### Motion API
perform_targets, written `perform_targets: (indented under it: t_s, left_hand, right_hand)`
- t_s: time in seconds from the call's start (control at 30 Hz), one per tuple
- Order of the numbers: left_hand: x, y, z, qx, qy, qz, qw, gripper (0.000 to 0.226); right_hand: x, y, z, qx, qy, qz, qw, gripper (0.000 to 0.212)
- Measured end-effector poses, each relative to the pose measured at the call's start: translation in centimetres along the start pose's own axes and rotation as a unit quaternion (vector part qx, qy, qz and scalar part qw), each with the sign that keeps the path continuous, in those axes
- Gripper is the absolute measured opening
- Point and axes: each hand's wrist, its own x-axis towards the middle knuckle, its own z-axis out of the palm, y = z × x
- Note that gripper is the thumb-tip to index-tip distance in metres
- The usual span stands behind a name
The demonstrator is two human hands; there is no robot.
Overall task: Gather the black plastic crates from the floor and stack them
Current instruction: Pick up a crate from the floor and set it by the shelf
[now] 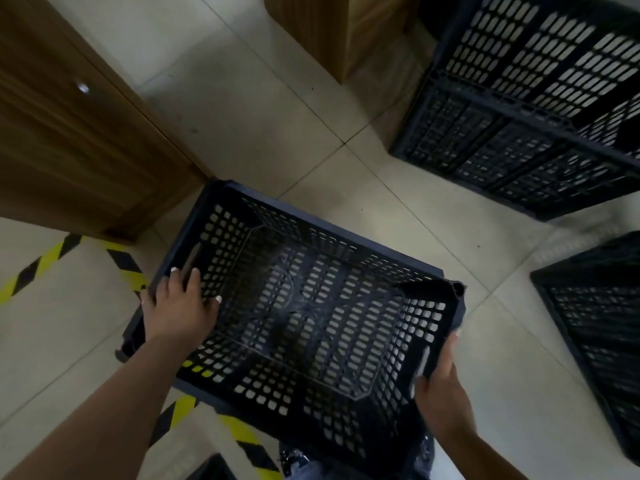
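Crate (304,313) carried by both ends
Left hand (181,303) and right hand (440,393) gripped opposite handles, keeping it level; stack (519,109) stood near.

Three black crates (304,306) (530,109) (599,327), two hands (180,303) (441,398), two wooden cabinets (69,133) (339,29).

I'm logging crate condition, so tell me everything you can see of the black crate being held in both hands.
The black perforated plastic crate is rectangular and empty, its open top facing the camera, with slotted walls, a grid floor and a handle slot in each short end. It looks dusty inside. The left hand and right hand grip opposite short ends, holding it tilted above the tiled floor.
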Motion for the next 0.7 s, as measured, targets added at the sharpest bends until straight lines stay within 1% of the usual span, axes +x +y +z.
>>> perform_targets:
  t_s: [0.07,0.13,0.2,0.27,0.37,0.43,0.53,0.6,0.7]
  left_hand:
    - [0.8,0.1,0.8,0.013,-0.001,0.0,1.0,0.069]
    - [1.1,0.2,1.4,0.031,0.019,0.008,0.999,0.068]
    - [1.0,0.5,1.8,0.026,0.05,0.021,0.998,0.067]
    - [0.9,0.7,2.3,0.027,0.061,0.03,0.997,0.068]
    - [0.7,0.8,2.9,0.03,0.078,0.036,0.996,0.07]
    - [0.5,0.7,3.1,-0.006,0.062,0.013,0.998,0.07]
    - [0.2,0.9,3.2,-0.088,0.008,-0.021,0.996,0.071]
    - [0.1,1.3,3.2,-0.141,-0.021,-0.042,0.989,0.073]
    - [-0.2,1.8,3.2,-0.192,-0.036,-0.058,0.979,0.076]
  right_hand:
    - [1.4,-0.3,-0.1,0.0,0.038,-0.002,0.999,0.1]
    - [3.2,-1.1,-0.9,-0.003,0.068,-0.004,0.998,0.098]
    - [4.8,-1.9,-2.1,-0.01,0.083,-0.015,0.996,0.097]
    - [6.1,-2.4,-3.5,-0.033,0.092,-0.029,0.995,0.097]
    - [7.5,-2.6,-5.1,-0.06,0.112,-0.021,0.992,0.099]
    - [8.1,-2.7,-5.7,-0.077,0.119,-0.011,0.99,0.098]
    - [8.7,-2.7,-6.5,-0.09,0.124,-0.011,0.988,0.094]
    - [9.0,-2.7,-7.0,-0.087,0.113,-0.022,0.99,0.092]
    - [8.9,-2.6,-7.6,-0.088,0.088,-0.037,0.992,0.093]
